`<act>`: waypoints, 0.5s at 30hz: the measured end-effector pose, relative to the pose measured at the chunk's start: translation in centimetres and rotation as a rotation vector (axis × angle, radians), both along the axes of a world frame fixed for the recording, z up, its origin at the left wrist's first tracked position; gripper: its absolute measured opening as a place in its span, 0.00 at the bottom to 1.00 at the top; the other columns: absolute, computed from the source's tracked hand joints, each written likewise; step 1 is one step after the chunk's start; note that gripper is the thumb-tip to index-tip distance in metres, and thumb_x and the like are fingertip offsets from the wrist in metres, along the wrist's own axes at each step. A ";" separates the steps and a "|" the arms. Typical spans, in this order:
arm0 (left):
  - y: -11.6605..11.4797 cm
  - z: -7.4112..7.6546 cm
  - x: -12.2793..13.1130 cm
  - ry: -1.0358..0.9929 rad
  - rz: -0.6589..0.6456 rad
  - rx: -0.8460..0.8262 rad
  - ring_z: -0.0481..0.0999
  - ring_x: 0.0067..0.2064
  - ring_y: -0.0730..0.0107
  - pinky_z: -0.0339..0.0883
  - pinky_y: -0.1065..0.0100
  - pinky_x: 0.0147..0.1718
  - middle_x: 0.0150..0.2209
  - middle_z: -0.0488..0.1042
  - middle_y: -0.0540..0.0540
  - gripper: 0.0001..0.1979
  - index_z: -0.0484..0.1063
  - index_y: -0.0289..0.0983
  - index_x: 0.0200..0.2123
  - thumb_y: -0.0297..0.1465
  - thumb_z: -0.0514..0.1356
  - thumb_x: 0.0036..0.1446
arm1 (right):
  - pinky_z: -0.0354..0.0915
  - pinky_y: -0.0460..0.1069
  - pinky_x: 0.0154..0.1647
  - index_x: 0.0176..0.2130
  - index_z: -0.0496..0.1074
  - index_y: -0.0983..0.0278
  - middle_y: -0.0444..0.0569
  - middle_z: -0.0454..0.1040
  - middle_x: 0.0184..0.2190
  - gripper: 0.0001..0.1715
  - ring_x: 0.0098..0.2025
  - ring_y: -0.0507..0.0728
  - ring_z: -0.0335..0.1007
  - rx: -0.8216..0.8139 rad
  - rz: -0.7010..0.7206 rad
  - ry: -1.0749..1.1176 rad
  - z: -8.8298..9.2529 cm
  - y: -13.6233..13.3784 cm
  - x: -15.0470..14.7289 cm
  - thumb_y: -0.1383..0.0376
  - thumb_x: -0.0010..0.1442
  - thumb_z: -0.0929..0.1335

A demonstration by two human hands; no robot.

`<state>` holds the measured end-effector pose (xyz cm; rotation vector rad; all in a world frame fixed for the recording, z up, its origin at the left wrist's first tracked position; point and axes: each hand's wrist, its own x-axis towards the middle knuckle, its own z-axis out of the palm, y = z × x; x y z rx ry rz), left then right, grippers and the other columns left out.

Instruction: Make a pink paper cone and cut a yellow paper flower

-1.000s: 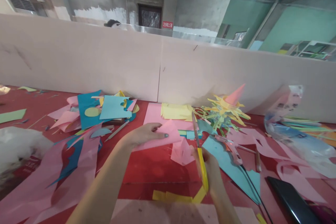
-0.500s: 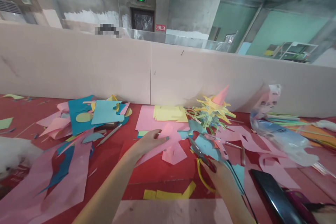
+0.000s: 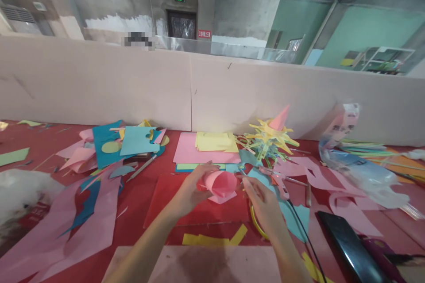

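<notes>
My left hand point(image 3: 194, 188) is closed on a sheet of pink paper point(image 3: 221, 183), curled into a round, open-topped tube shape above the red board point(image 3: 186, 203). Just right of that paper is my right hand point(image 3: 257, 192), its fingers partly bent and apart, with nothing seen in them. The fingertips come close to the paper's edge; whether they touch it is unclear. A hand tool lies mostly hidden behind my right hand, and a yellow curved piece point(image 3: 257, 225) shows below it. A pink glue gun point(image 3: 280, 183) with a black cord lies beyond.
A yellow paper flower with a pink cone point(image 3: 279, 124) stands behind. Stacked pink and yellow sheets point(image 3: 215, 142) lie at centre back, near a pale partition point(image 3: 133, 84). Paper scraps point(image 3: 89, 221) and a pen point(image 3: 141, 168) are left; a black phone point(image 3: 348, 243) and plastic bag point(image 3: 368, 177) right.
The pink paper went from a loosely held, flatter sheet to a curled tube. My right hand left the tool's handles and moved up and left towards the paper.
</notes>
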<state>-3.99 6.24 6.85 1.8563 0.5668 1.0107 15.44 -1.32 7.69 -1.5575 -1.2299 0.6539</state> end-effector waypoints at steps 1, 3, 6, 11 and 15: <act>-0.1 0.0 -0.1 0.007 -0.007 0.030 0.58 0.59 0.54 0.55 0.54 0.54 0.53 0.64 0.38 0.21 0.65 0.41 0.49 0.29 0.61 0.50 | 0.64 0.48 0.36 0.40 0.73 0.64 0.51 0.75 0.32 0.22 0.34 0.57 0.70 0.002 0.018 0.018 0.2 0.2 -0.5 0.51 0.56 0.63; -0.3 0.1 -0.2 0.021 -0.009 0.082 0.58 0.59 0.54 0.54 0.53 0.55 0.54 0.64 0.39 0.21 0.65 0.41 0.49 0.27 0.61 0.50 | 0.63 0.47 0.33 0.40 0.73 0.65 0.50 0.75 0.32 0.22 0.33 0.56 0.69 -0.003 0.042 0.022 0.5 0.4 -1.2 0.51 0.54 0.64; -0.5 0.0 -0.2 0.051 0.020 0.137 0.56 0.60 0.55 0.52 0.53 0.56 0.55 0.63 0.40 0.22 0.65 0.42 0.49 0.24 0.60 0.50 | 0.60 0.45 0.27 0.36 0.72 0.65 0.47 0.71 0.24 0.20 0.28 0.54 0.66 -0.046 0.091 0.025 0.9 0.4 -2.1 0.51 0.55 0.64; -0.4 -1.0 0.3 0.048 0.126 0.198 0.57 0.60 0.56 0.48 0.49 0.57 0.54 0.65 0.40 0.21 0.65 0.42 0.48 0.23 0.60 0.50 | 0.48 0.43 0.15 0.25 0.64 0.65 0.40 0.63 0.15 0.19 0.14 0.46 0.52 -0.138 0.241 0.216 0.3 0.7 -3.0 0.52 0.55 0.63; -0.3 -1.5 0.5 0.117 0.199 0.281 0.59 0.59 0.59 0.40 0.49 0.59 0.51 0.69 0.42 0.20 0.66 0.42 0.46 0.23 0.61 0.49 | 0.45 0.42 0.10 0.31 0.64 0.65 0.38 0.63 0.13 0.20 0.10 0.45 0.49 -0.228 0.320 0.459 -0.9 1.2 -3.4 0.50 0.50 0.66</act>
